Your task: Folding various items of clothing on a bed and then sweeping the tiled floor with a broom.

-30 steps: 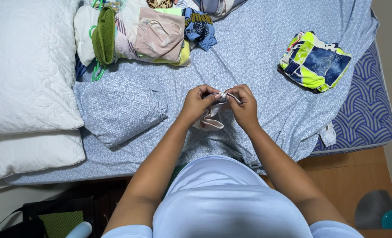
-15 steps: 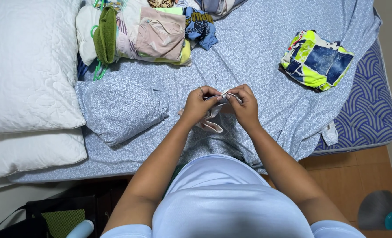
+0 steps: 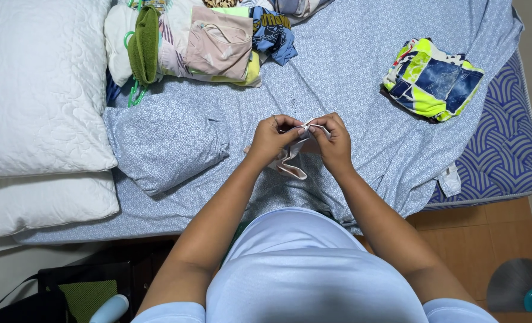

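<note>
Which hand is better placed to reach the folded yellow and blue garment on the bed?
The right hand, probably. Both hands pinch the small pale cloth together, but the yellow and blue garment lies on the right-hand side; the left hand would have to cross over.

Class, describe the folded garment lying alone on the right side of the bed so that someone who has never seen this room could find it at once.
Start from the bed's blue patterned sheet and look to its right half, away from the white pillows. There a folded garment lies by itself, right of the person's hands. Its neon yellow and dark blue patches set it apart from the pale clothes pile at the top.
</note>
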